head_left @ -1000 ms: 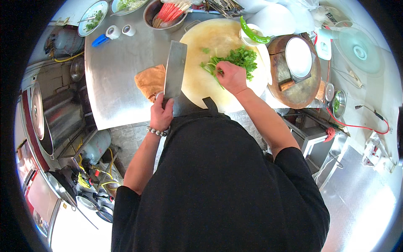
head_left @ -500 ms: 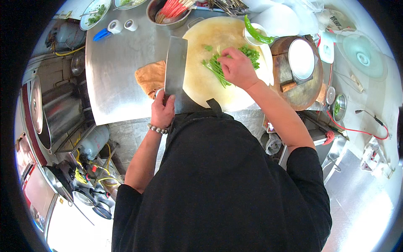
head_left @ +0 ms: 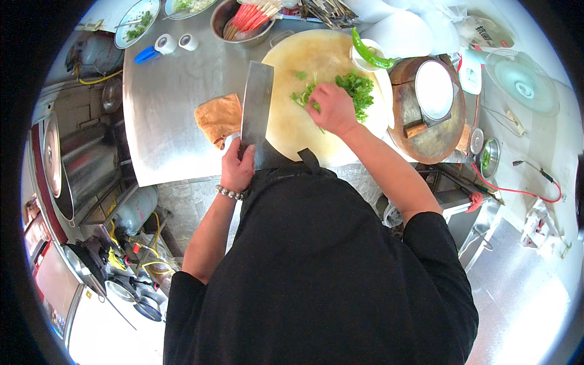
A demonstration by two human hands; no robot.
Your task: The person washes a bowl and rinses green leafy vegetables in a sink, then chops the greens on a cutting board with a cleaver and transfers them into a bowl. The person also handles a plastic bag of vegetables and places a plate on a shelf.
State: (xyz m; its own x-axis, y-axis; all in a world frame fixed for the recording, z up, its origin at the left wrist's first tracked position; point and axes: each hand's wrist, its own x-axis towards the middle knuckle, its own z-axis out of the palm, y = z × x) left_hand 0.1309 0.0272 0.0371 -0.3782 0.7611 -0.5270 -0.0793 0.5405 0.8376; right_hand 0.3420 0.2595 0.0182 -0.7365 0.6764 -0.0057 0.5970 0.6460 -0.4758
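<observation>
My left hand [head_left: 236, 167] grips the handle of a broad steel cleaver [head_left: 256, 109], whose blade lies flat along the left edge of the round pale cutting board [head_left: 304, 131]. My right hand [head_left: 331, 108] rests on a bunch of green leafy herbs [head_left: 356, 88] in the middle of that board, fingers curled over the stems. A beaded bracelet circles my left wrist. My black-clad body hides the board's near edge.
A folded orange cloth [head_left: 219, 118] lies left of the cleaver on the steel counter [head_left: 164, 103]. A green chilli [head_left: 371, 56] sits in a small white bowl. A metal bowl of red sticks [head_left: 243, 18] stands behind. A round wooden block [head_left: 435, 131] carries a white plate [head_left: 433, 88].
My right hand has gathered the herbs and slid with them toward the board's far middle. The left hand and cleaver have stayed at the board's left edge.
</observation>
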